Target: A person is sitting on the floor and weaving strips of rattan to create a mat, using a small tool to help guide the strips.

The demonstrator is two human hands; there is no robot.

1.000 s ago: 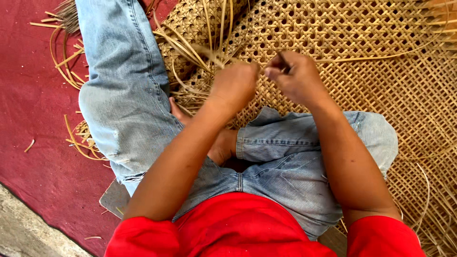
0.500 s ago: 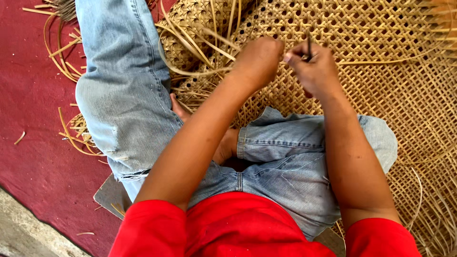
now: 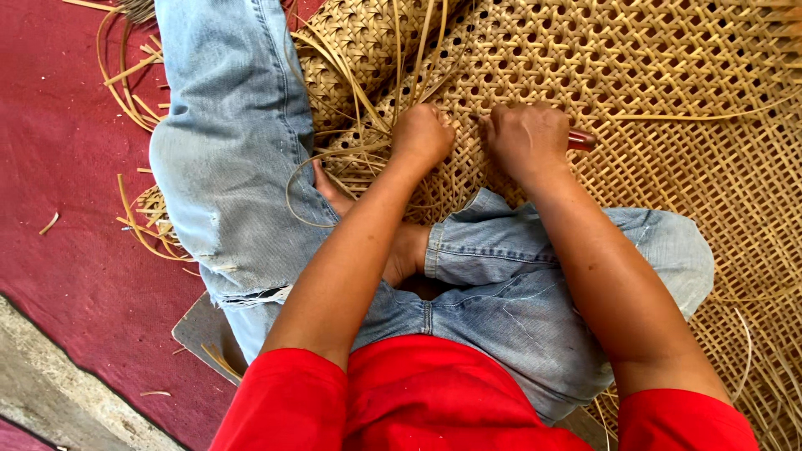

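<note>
A large sheet of woven cane webbing (image 3: 668,100) lies on the floor in front of me. My left hand (image 3: 424,134) is closed on loose cane strands (image 3: 359,92) that stick up from the weave near my knee. My right hand (image 3: 526,138) presses down on the webbing and grips a small red-handled tool (image 3: 582,139), whose tip pokes out past my fingers. Both hands sit close together, knuckles up. My legs in blue jeans (image 3: 234,167) are folded over the mat's edge.
A red carpet (image 3: 67,250) covers the floor at the left, with loose cane offcuts (image 3: 138,217) scattered on it. A flat grey board (image 3: 200,330) lies under me. A grey concrete strip (image 3: 50,392) runs along the lower left corner.
Both hands have dropped from a raised position down onto the webbing. The loose strands have bent into a loop by my left wrist.
</note>
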